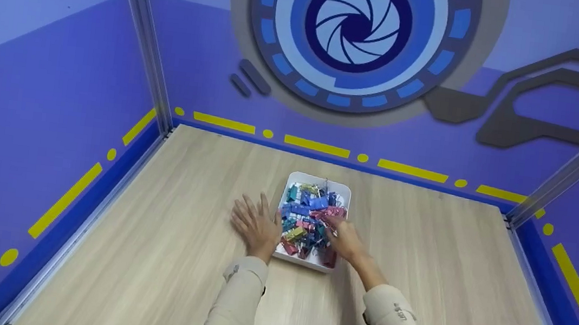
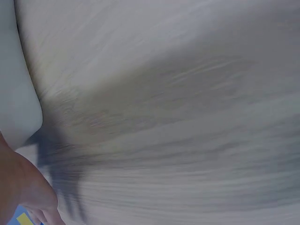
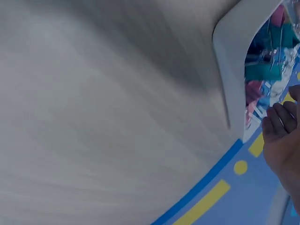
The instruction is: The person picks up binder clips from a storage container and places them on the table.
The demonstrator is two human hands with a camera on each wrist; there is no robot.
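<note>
Right hand (image 1: 348, 241) — reaching over tray's right wall, fingers bent among the binder clips (image 1: 319, 203), grip on any clip cannot be told | left hand (image 1: 255, 229) — fingers fanned wide, thumb beside left wall | clips heaped in white tray (image 1: 304, 263) | tray on worktop (image 1: 189, 227), between hands

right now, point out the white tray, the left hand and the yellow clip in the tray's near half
white tray (image 1: 301, 262), head view, near outer wall
left hand (image 1: 258, 229), head view, back of the hand
yellow clip (image 1: 294, 233), head view, middle of its body
</note>
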